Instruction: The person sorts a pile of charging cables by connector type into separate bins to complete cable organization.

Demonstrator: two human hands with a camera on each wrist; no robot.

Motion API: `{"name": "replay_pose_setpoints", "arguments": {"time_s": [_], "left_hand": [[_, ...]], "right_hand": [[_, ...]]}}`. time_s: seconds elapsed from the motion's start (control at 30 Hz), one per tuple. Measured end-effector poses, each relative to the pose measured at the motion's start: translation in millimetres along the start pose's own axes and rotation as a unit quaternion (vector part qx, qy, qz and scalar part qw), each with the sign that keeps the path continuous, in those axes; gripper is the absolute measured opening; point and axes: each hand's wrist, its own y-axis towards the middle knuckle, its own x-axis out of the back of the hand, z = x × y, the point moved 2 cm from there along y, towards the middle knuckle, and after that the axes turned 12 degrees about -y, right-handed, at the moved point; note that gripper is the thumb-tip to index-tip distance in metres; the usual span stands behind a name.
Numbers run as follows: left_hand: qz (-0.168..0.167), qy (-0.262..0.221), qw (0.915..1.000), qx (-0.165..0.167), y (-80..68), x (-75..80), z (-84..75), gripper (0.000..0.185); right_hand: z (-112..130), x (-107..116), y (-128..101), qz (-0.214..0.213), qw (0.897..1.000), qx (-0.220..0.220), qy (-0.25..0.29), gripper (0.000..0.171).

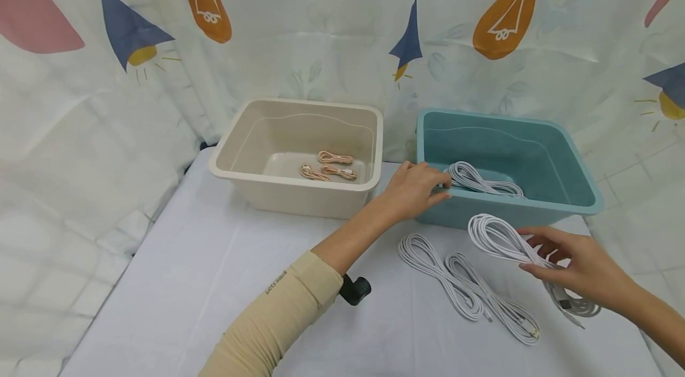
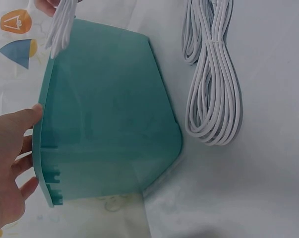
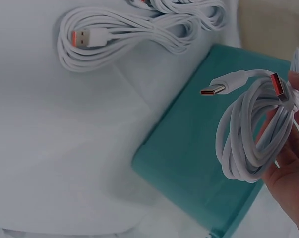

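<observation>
My right hand holds a bundled white USB cable at its middle, above the table in front of the teal bin. The right wrist view shows the cable's USB-C plug and an orange-lined USB-A plug by the coils. My left hand grips the bin's near left rim, thumb at the outer edge and fingers over it. Inside that bin lie white cable bundles. Two more white bundles rest on the table below it.
To the left stands a beige bin holding several small peach-coloured cable bundles. A black curved object shows on the white-covered table beside my left sleeve. A patterned curtain hangs right behind both bins.
</observation>
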Motion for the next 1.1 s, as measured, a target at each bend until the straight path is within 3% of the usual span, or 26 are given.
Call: {"name": "replay_pose_setpoints", "arguments": {"time_s": [0.73, 1.1], "left_hand": [[0.004, 0.001, 1.0000, 0.000, 0.3, 0.6, 1.1, 0.023], [0.007, 0.000, 1.0000, 0.000, 0.5, 0.9, 0.8, 0.022]], "right_hand": [[-10.9, 50.8, 43.4, 0.007, 0.999, -0.018, -0.040, 0.059], [-25.0, 68.4, 69.6, 0.042, 0.995, -0.070, -0.053, 0.054]]}}
